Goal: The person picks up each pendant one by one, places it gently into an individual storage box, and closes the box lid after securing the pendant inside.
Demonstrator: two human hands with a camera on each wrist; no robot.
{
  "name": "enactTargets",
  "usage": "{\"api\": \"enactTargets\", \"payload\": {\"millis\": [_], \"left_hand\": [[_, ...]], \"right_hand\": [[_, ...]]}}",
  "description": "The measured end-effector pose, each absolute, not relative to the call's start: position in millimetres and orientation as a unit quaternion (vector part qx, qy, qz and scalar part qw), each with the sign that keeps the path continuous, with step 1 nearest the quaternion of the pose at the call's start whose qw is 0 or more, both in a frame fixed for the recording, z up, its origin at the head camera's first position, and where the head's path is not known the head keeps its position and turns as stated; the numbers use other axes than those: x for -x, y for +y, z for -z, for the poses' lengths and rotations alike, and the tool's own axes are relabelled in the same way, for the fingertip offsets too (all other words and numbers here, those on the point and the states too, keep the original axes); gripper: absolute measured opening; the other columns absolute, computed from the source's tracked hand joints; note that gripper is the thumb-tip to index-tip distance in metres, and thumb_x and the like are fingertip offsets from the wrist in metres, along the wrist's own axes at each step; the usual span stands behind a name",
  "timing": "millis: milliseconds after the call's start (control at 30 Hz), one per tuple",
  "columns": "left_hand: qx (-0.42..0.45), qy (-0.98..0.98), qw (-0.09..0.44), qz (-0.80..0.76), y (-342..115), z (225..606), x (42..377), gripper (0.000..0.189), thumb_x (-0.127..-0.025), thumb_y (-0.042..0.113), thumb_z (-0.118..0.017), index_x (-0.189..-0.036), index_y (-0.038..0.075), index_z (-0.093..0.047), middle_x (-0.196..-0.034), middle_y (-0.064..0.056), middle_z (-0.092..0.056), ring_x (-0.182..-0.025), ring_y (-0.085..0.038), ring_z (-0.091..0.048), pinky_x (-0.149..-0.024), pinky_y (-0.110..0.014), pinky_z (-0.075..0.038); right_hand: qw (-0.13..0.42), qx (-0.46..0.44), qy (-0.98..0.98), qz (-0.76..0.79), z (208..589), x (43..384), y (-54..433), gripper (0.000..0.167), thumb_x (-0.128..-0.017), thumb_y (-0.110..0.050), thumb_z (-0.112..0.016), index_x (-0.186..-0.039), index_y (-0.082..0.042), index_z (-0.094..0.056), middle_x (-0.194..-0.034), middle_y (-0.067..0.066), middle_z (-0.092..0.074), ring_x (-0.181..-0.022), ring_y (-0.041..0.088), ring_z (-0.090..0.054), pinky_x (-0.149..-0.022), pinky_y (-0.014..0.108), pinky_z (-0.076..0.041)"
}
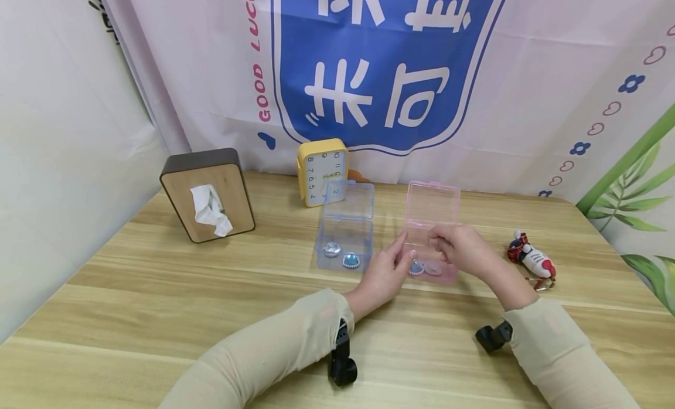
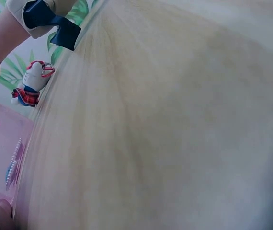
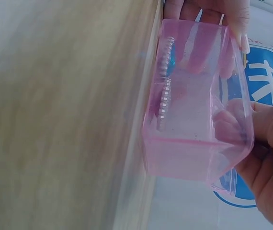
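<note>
In the head view an open pink clear-plastic box (image 1: pixel 445 274) stands on the table, its hinged lid (image 1: pixel 432 204) raised at the back. Inside lie a blue gem (image 1: pixel 416 268) with a beaded edge and a pale pink gem (image 1: pixel 432 267). My left hand (image 1: pixel 383 274) holds the box's left end. Curled fingers of my right hand (image 1: pixel 466 248) are at its upper right rim, partly seen through the pink plastic in the right wrist view; whether they pinch anything is hidden. Beside it, an open bluish box (image 1: pixel 345 233) contains a clear gem (image 1: pixel 332 249) and a light-blue gem (image 1: pixel 351 259).
Behind the bluish box stands a yellow clock (image 1: pixel 323 171). A tissue box (image 1: pixel 208 195) with a wooden front is at the far left. To the right lies a small plush keychain (image 1: pixel 532 259) in a red plaid scarf. A printed cloth (image 1: pixel 369 104) hangs behind the table (image 1: pixel 211 315).
</note>
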State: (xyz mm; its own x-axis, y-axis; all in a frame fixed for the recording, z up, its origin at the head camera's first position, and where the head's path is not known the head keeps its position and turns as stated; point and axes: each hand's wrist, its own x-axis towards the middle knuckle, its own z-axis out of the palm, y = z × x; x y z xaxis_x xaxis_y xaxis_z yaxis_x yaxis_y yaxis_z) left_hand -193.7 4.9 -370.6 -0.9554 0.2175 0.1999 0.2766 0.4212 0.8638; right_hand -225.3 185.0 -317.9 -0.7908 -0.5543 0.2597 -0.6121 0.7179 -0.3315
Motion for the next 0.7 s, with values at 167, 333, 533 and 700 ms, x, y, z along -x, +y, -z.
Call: {"api": "enactTargets", "payload": {"millis": [167,333,533,700], "left_hand": [[0.145,-0.845,0.03,0.514,5.0,370.1,193.8,0.053,-0.096,0.029,-0.05,-0.144,0.015,-0.033,-0.063,0.004,-0.045,-0.05,-0.006,-0.037,-0.046,-0.019,-0.038],[0.142,-0.848,0.029,0.51,4.9,369.8,193.2,0.054,-0.096,0.03,-0.05,-0.144,0.016,-0.033,-0.063,0.004,-0.045,-0.05,-0.006,-0.037,-0.047,-0.019,-0.038],[0.138,-0.847,0.028,0.513,5.3,370.1,192.7,0.053,-0.096,0.031,-0.05,-0.144,0.017,-0.033,-0.063,0.004,-0.045,-0.05,-0.006,-0.037,-0.047,-0.02,-0.038],[0.136,-0.852,0.036,0.504,6.1,370.2,193.0,0.052,-0.096,0.03,-0.05,-0.144,0.016,-0.034,-0.062,0.004,-0.044,-0.049,-0.006,-0.037,-0.047,-0.02,-0.038]], "right_hand": [[0.073,-0.308,-0.922,-0.222,317.5,226.1,185.4,0.009,-0.088,0.004,-0.056,-0.086,0.0,-0.062,-0.056,-0.001,-0.054,-0.05,0.006,-0.046,-0.047,0.022,-0.041],[0.08,-0.286,-0.918,-0.263,317.3,227.5,186.2,0.009,-0.09,0.002,-0.053,-0.086,0.0,-0.061,-0.059,0.0,-0.053,-0.053,0.008,-0.047,-0.048,0.023,-0.042],[0.103,-0.254,-0.919,-0.285,316.1,229.4,188.2,0.011,-0.092,-0.002,-0.052,-0.092,0.002,-0.063,-0.064,0.005,-0.058,-0.058,0.012,-0.052,-0.051,0.023,-0.046],[0.105,-0.218,-0.917,-0.318,315.5,232.1,190.7,0.016,-0.094,-0.005,-0.051,-0.099,0.005,-0.063,-0.071,0.011,-0.061,-0.062,0.014,-0.057,-0.054,0.021,-0.049]]}}
